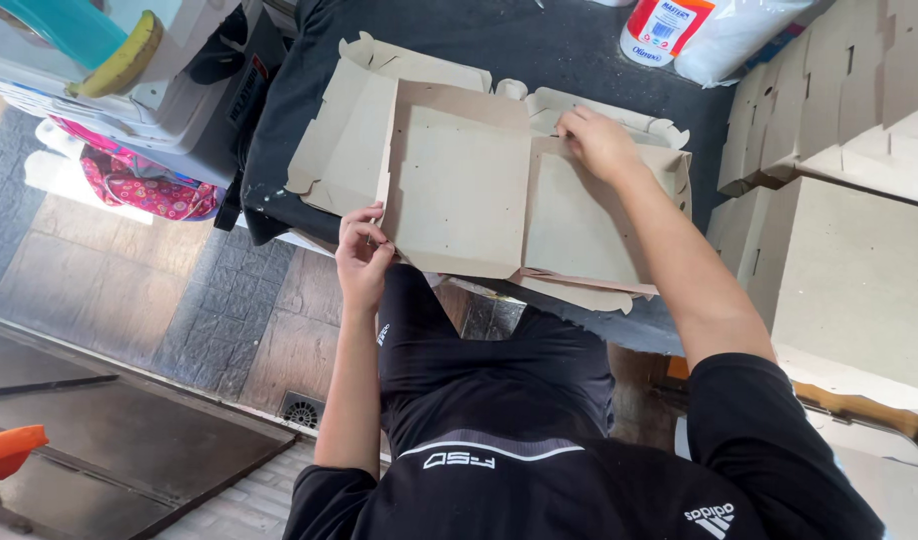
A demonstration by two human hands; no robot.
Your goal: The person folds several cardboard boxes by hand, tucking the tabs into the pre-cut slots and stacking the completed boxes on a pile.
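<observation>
Flat die-cut cardboard box blank (459, 190) lies on the dark, speckled bench (539, 50). Left hand (362, 250) pinches its raised panel edge. Right hand (599, 143) presses open-palmed on a scalloped flap.

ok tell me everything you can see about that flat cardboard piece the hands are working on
The cardboard blank is plain grey-brown board, die-cut with scalloped tabs, crease lines and small holes. It lies mostly flat on a dark table, some panels partly raised, its near edge overhanging. The left hand pinches its near-left edge; the right hand presses its far-right panel.
</observation>
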